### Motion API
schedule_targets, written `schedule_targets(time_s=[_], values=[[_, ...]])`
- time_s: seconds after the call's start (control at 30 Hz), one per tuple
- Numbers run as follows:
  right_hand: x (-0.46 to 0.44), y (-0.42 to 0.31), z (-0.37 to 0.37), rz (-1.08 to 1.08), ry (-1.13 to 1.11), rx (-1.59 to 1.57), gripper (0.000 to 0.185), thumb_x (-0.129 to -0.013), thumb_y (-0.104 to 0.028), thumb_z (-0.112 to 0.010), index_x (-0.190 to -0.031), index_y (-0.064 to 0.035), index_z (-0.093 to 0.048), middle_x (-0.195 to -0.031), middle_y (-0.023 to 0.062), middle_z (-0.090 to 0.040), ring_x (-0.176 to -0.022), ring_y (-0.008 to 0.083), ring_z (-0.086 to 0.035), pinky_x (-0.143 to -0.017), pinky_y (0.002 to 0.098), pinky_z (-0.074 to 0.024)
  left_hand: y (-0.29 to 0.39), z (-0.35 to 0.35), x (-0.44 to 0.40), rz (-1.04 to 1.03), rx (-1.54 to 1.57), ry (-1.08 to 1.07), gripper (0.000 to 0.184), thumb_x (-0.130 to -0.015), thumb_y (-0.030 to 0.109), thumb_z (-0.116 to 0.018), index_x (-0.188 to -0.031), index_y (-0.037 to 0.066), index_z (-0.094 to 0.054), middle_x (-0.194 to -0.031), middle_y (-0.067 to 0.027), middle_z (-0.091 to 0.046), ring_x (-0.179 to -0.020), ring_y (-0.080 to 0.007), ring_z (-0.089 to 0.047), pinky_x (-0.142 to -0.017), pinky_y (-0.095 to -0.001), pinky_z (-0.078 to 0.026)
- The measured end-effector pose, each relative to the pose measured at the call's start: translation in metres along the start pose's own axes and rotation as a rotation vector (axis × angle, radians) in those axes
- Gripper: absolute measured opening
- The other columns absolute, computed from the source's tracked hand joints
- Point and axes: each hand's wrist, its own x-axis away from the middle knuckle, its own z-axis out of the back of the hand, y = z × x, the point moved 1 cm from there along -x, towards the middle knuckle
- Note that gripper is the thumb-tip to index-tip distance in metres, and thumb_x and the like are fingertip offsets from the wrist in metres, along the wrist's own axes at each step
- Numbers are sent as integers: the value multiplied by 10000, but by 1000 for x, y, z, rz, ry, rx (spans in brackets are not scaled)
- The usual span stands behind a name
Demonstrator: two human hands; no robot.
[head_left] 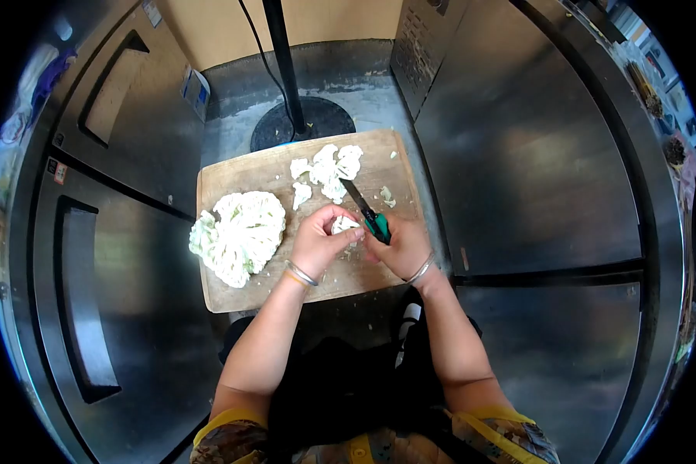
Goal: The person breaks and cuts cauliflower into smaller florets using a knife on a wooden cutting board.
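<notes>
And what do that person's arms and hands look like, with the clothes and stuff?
The left hand and right hand have no gloves. Each has a shiny silver bracelet above it; the left seems to have a thin orange band too. The short sleeves are dark and patterned, with yellow edges.

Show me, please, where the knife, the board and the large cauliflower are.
Knife (373,220): head view, on the front of its handle.
Board (230,175): head view, on bare wood near its far left corner.
Large cauliflower (244,234): head view, on the middle of its pale surface.
</notes>
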Motion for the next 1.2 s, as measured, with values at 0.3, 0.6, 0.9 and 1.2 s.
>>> schedule_targets(time_s=[0.3, 0.6, 0.9, 1.2], values=[[-18, 24, -5, -104, -65, -659, 81, -833, -78, -617, -862, -14, -577, -651, 34, -588, -513, 97, -566, -461, 237, -453, 16, -12, 1, -142, 215, 78, 165, -774, -60, -676, -883, 23, -584, -1001, -44, -600, -838, -77, -565, -712, -211, -467], [-15, 22, 18, -104, 225, -537, 87, -842, -112, -600, -806, -35, -580, -615, 20, -574, -467, 74, -510, -428, 222, -413, 18, 21, -11, -388, -221, 450, 199, -720, -60, -694, -857, 20, -574, -1017, -90, -618, -906, -149, -581, -789, -257, -465], [-29, 36, 16, -107, 199, -678, 75, -824, -87, -630, -827, -49, -565, -634, 26, -577, -464, 70, -498, -421, 225, -395, -9, 34, -49, -329, -800, 477, 300, -675, -39, -673, -944, 66, -593, -1060, -129, -602, -971, -325, -580, -879, -352, -452], [-25, 42, 33, -75, 310, -483, 139, -820, -144, -681, -893, -58, -599, -657, -17, -562, -517, 64, -514, -472, 210, -420, 16, 28, -50, -259, -1297, 441, 385, -678, -29, -686, -1026, 85, -567, -1046, -114, -525, -998, -306, -554, -887, -344, -469]])
